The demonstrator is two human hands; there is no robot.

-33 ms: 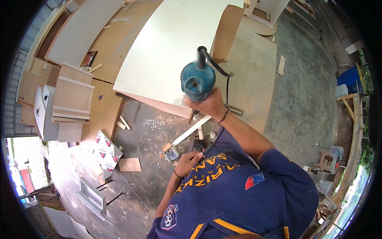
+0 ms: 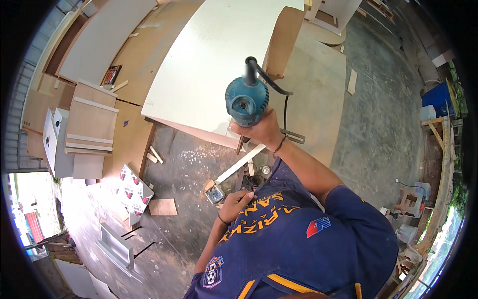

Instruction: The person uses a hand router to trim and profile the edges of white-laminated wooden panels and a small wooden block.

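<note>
In the head view, the right hand (image 2: 261, 130) is wrapped around a teal power tool (image 2: 247, 102), which sits over the near right corner of a broad white surface (image 2: 204, 65); the tool's body hides whether its base touches that surface. A black cord (image 2: 285, 107) bends from the tool's top and drops beside the wrist. The left hand (image 2: 235, 207) lies against the front of the dark blue shirt (image 2: 308, 249), fingers bent; whether they pinch anything, I cannot tell.

The white surface has a brown side panel (image 2: 282, 42) at its right, with a large pale sheet (image 2: 316, 94) on the floor beyond. The grey concrete floor (image 2: 184, 167) is spotted with white below the near edge, where a white strip (image 2: 239, 165) and a small open container (image 2: 214, 194) lie. To the left are stacked cabinet pieces (image 2: 92, 117), a printed board (image 2: 133, 188), a square brown offcut (image 2: 163, 207) and a grey drawer-like piece (image 2: 115, 249). Bright daylight enters at the lower left. Along the right side stand a blue bin (image 2: 438, 101), timber framing (image 2: 444, 144) and a stool (image 2: 412, 200).
</note>
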